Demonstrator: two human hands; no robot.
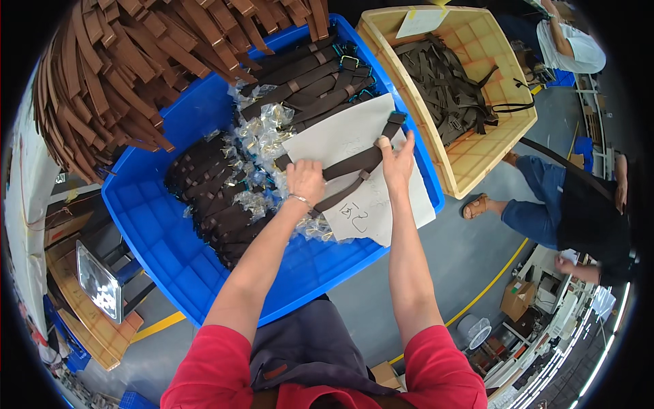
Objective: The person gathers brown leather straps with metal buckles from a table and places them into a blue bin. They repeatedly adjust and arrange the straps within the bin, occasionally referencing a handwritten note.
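A dark brown webbing strap (351,165) stretches between my hands over a white sheet (409,204) with handwriting on it. Its near end lies under the curled fingers of my left hand (304,180), which closes on it. At the other end my right hand (397,162) pinches it, thumb on top, beside a bit of blue-green wrapped hardware. A loop band shows on the strap's lower layer. Beneath lies a blue bin (163,249) holding stacked dark straps (211,198). Clear plastic-wrapped metal fittings (262,133) cluster between the stacks.
Many brown strips (122,61) hang over the bin's far left side. A yellow bin (426,146) with loose dark straps (443,88) stands at the right. Beyond it is a person in dark clothes (586,204). A wooden piece of furniture (88,327) is at the left.
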